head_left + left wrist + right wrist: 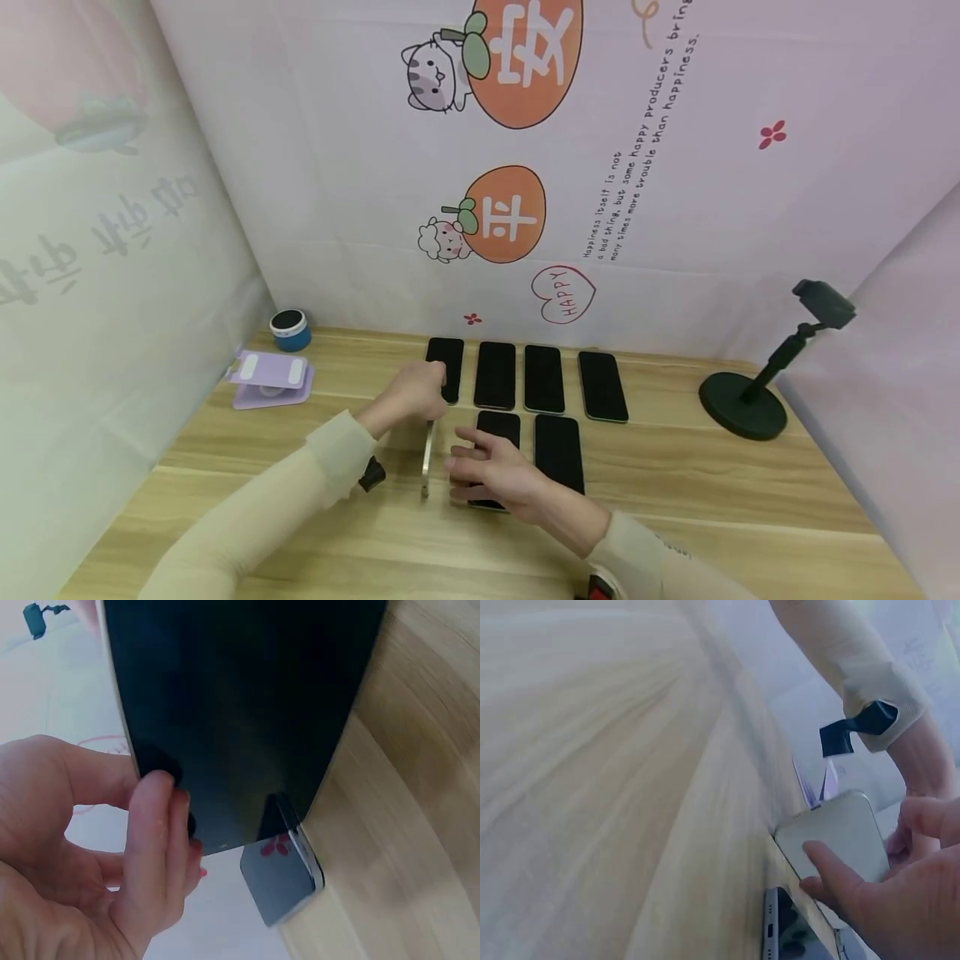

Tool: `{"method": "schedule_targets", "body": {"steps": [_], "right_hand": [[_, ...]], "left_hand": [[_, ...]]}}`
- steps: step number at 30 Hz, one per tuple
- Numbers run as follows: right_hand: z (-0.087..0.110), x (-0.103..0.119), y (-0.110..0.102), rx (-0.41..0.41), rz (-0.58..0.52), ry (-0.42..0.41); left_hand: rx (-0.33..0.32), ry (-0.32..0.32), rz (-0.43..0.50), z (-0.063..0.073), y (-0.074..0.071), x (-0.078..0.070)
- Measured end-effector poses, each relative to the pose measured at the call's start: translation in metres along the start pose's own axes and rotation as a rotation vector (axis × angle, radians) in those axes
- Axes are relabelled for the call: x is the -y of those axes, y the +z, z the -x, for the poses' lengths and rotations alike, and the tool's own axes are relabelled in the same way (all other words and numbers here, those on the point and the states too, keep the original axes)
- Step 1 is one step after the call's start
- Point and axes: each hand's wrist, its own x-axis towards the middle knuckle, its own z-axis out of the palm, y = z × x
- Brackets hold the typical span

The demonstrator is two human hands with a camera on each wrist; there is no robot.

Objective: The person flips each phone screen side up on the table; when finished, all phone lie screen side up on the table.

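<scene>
My left hand [412,392] pinches a smartphone [427,460] near its far end, and the phone stands on its long edge. In the left wrist view its dark screen [240,712] faces the camera, with fingertips over the glass near one corner. The pale back [836,832] shows in the right wrist view. My right hand [498,475], fingers spread and loosely bent, hovers just right of that phone, holding nothing. Beneath it lies a dark-screened phone [498,423], partly covered. Another phone [558,454] lies to its right.
Several phones lie in a back row, among them one by the left hand [447,354] and a rightmost one [602,386]. At back left are a lilac folding stand [273,379] and a blue round jar-like object [291,332]. A black stand [742,406] is at right.
</scene>
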Motion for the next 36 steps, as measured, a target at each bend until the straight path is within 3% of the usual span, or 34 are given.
{"method": "schedule_targets", "body": {"steps": [7,11,19,24,29,32,36], "right_hand": [[-0.001,-0.006,0.001,-0.087,-0.066,0.018],[-0.002,-0.009,0.003,-0.120,-0.063,0.020],[-0.007,-0.019,0.011,-0.218,0.018,-0.005],[-0.008,-0.025,0.012,-0.264,0.109,-0.067],[-0.008,-0.028,0.010,-0.255,0.268,-0.145],[-0.006,-0.027,0.010,-0.248,0.476,-0.190],[-0.004,-0.025,0.013,-0.208,0.777,-0.228]], "left_hand": [[-0.038,0.042,0.100,-0.003,0.016,-0.006],[-0.062,0.050,0.111,-0.005,0.024,-0.006],[-0.087,0.066,0.109,-0.004,0.037,-0.002],[-0.092,0.088,0.090,0.001,0.041,0.008],[-0.063,0.115,0.087,0.013,0.043,0.027],[-0.030,0.177,0.086,0.021,0.041,0.041],[0.061,0.269,0.059,0.031,0.036,0.056]]}}
